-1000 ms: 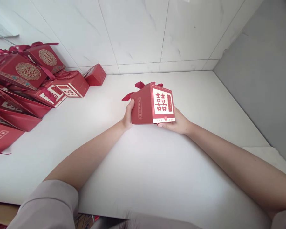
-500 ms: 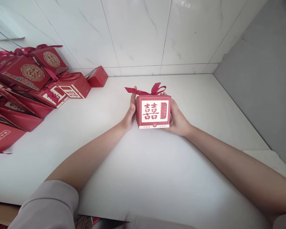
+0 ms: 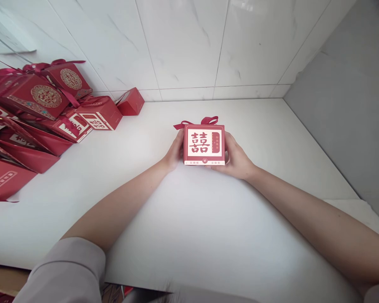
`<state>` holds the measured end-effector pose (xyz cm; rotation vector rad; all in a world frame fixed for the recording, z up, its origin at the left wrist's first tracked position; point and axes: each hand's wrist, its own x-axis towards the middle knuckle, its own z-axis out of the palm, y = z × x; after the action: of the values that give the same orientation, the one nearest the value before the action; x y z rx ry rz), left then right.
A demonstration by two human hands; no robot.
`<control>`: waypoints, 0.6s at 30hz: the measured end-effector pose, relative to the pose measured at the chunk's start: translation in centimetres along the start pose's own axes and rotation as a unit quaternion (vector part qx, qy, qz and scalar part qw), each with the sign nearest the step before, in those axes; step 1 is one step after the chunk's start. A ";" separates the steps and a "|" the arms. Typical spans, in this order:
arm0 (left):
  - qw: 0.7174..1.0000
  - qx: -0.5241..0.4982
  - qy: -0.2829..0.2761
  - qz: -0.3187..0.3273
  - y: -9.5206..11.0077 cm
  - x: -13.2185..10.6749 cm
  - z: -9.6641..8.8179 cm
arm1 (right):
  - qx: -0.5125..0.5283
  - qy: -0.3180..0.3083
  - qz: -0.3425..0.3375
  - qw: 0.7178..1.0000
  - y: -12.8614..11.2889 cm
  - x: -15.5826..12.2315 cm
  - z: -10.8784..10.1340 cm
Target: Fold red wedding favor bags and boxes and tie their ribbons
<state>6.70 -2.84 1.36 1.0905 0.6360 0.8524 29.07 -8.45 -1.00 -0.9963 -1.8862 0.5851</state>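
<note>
A red gift box point(image 3: 204, 145) with a white label and large red Chinese characters faces me at the middle of the white table. Across its top runs a dark red ribbon point(image 3: 210, 120) tied in a bow. My left hand point(image 3: 174, 150) is closed against the box's left side, its fingertips hidden behind the box. On the opposite side my right hand point(image 3: 236, 156) grips it, with some fingers reaching under its lower edge. The box seems tipped back a little, its front face turned up towards me.
Several red gift boxes and bags point(image 3: 34, 99) with ribbons are heaped on the table's left. A plain-sided red box point(image 3: 132, 102) stands by the tiled wall point(image 3: 183, 46). A grey wall point(image 3: 350, 109) borders the right edge, and a white socket plate point(image 3: 9, 33) is at upper left.
The box has tilted back slightly, so its lower edge sits higher and its bow shows lower. My left fingers have slipped behind the box; both hands keep hold.
</note>
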 end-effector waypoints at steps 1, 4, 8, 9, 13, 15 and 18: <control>1.000 0.003 0.001 -0.003 0.1 0.0 0.1 | 0.002 -0.001 0.000 1.000 0.0 0.0 0.0; 0.999 0.019 0.026 0.009 0.1 -0.1 0.2 | 0.007 -0.004 0.006 1.000 0.0 0.0 -0.1; 0.999 0.034 0.035 0.016 0.0 -0.2 0.3 | 0.005 -0.008 0.012 1.000 0.1 0.1 -0.1; 0.999 0.035 0.031 0.016 0.1 -0.2 0.3 | 0.007 -0.008 0.010 1.000 0.2 0.1 -0.1; 0.999 0.033 0.023 0.022 0.5 -0.1 0.8 | 0.019 -0.003 -0.003 1.000 0.5 0.1 0.0; 0.999 0.032 0.024 0.023 0.6 -0.1 0.9 | 0.025 -0.005 -0.004 1.000 0.6 0.2 0.0; 0.999 0.036 0.028 0.022 0.7 0.1 1.0 | 0.031 -0.010 0.000 0.999 0.6 0.3 0.0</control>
<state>7.37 -3.15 2.32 1.1526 0.6967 0.9072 29.24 -7.89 -1.28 -0.9525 -1.8746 0.6519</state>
